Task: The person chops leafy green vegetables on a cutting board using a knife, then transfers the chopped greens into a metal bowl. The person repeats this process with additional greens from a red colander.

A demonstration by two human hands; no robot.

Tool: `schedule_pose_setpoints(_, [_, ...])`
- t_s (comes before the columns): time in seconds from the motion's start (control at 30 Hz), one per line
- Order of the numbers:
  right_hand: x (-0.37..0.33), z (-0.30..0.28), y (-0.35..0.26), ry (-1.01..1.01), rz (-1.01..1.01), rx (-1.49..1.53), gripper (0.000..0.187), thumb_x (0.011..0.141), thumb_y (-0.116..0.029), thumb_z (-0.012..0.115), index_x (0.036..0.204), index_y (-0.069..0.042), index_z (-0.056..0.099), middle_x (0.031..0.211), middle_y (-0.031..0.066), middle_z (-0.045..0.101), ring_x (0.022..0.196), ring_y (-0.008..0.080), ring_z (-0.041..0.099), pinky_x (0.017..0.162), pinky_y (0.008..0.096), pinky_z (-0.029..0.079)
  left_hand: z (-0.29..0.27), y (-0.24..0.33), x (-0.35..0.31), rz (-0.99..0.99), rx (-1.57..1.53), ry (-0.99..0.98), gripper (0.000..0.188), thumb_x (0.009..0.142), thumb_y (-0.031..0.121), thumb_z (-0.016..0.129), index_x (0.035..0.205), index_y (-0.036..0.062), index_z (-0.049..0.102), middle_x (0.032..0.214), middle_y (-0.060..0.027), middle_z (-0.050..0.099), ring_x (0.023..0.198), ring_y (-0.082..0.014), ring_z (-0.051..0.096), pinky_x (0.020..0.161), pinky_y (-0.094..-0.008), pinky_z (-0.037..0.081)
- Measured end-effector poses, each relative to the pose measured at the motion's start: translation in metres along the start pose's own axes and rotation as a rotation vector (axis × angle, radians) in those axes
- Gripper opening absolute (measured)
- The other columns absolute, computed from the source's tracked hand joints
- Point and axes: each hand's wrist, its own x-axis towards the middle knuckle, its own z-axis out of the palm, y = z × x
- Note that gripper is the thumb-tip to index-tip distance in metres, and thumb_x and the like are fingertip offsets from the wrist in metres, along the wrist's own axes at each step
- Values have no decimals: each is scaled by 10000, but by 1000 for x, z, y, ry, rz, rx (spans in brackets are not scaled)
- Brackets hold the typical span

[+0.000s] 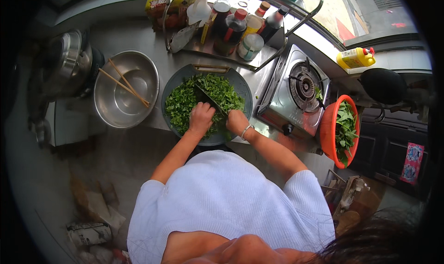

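Chopped leafy greens (180,104) cover much of a round grey pan-like vessel (249,97) with a tan handle at its far rim. My right hand (237,122), with a bracelet at the wrist, is closed around the handle of a kitchen knife. The dark, broad blade of the knife (210,97) slants up and left across the greens. My left hand (202,118) is beside the blade over the greens, its fingers curled down. What lies under those fingers is hidden.
On the left, a steel bowl (105,104) holds a pair of chopsticks (121,84). A gas stove (296,95) stands on the right, beside an orange basket (328,130) of leafy greens (346,130). Several bottles (229,30) fill a rack behind. A yellow bottle (355,58) sits by the window.
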Motion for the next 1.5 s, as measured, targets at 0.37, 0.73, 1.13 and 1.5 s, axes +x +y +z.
schedule_pose_setpoints(0.37, [-48, -40, 25, 284, -11, 236, 144, 755, -96, 577, 826, 29, 561, 761, 279, 599, 767, 441, 594, 701, 502, 476, -71, 28, -3, -165, 95, -169, 769, 580, 177, 826, 1284, 208, 517, 1369, -106, 409, 1085, -316, 478, 873, -434, 458])
schedule_pose_setpoints(0.73, [-43, -26, 55, 76, 322, 686, 214, 839, -122, 562, 727, 59, 544, 572, 173, 557, 459, 278, 580, 436, 397, 475, -26, -22, -54, -382, -88, 103, 1340, 400, 508, 864, 1486, 162, 159, 1520, -228, 84, 1356, -456, 188, 1062, -541, 271])
schedule_pose_setpoints(1.13, [-57, 18, 23, -159, 403, 1196, 174, 912, -157, 555, 775, -60, 511, 553, 8, 462, 411, 116, 444, 370, 277, 403, 10, 13, -24, -172, -35, 266, 947, 545, 746, 666, 1370, 334, 448, 1496, -209, 224, 1278, -439, 323, 977, -541, 304])
schedule_pose_setpoints(1.5, [-63, 36, 7, -141, 432, 1348, 150, 888, -88, 543, 760, -59, 470, 534, 12, 435, 405, 125, 434, 368, 289, 402, 26, 22, -13, -76, -71, 301, 415, 526, 334, 799, 915, 211, 722, 1099, -135, 542, 1075, -389, 480, 832, -486, 429])
